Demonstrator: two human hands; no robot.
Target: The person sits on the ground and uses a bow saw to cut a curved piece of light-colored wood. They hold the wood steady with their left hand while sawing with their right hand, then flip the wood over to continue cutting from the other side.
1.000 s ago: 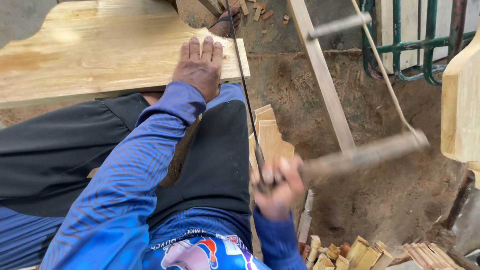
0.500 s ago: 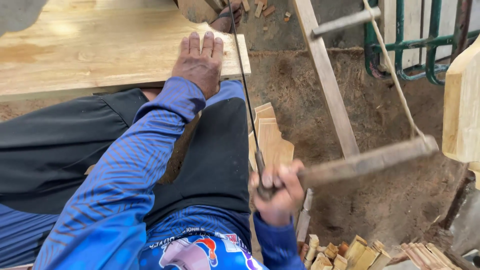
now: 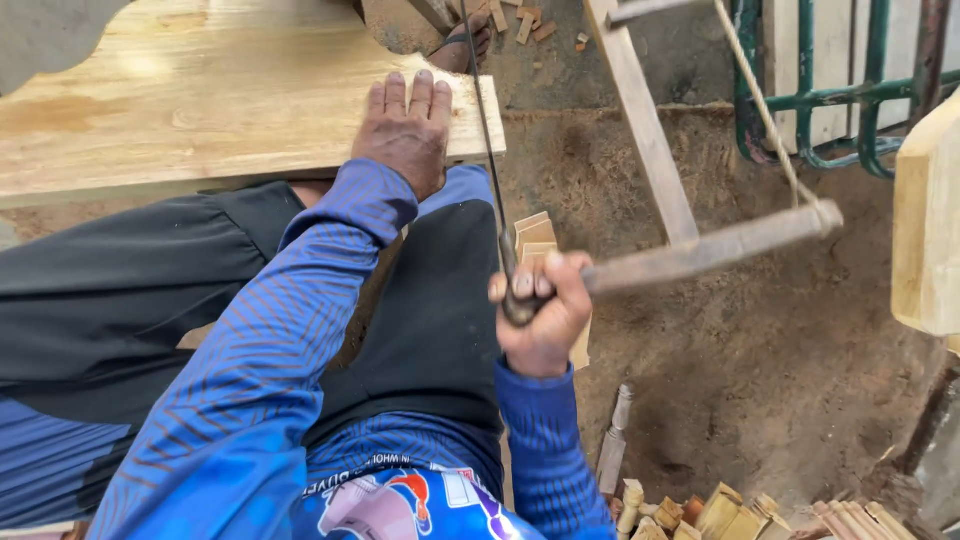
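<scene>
My left hand point(image 3: 408, 130) lies flat, fingers together, on the right end of a pale wooden board point(image 3: 200, 100) that rests across my lap. My right hand point(image 3: 545, 310) grips the lower end of a wooden frame saw point(image 3: 700, 255). Its thin dark blade point(image 3: 488, 150) runs up along the board's right end, just right of my left hand. A wooden middle bar point(image 3: 640, 120) and a tension rope point(image 3: 760, 100) of the saw reach up to the right.
Bare dirt ground point(image 3: 780, 380) lies to the right. Small wood offcuts point(image 3: 740, 515) are piled at the bottom right, more scraps point(image 3: 525, 20) at the top. A green metal railing point(image 3: 830, 90) stands top right, a pale wooden piece point(image 3: 925, 220) at the right edge.
My right hand and the saw have shifted slightly up and right, and the saw's end bar is now more tilted. My left hand stays pressed on the board.
</scene>
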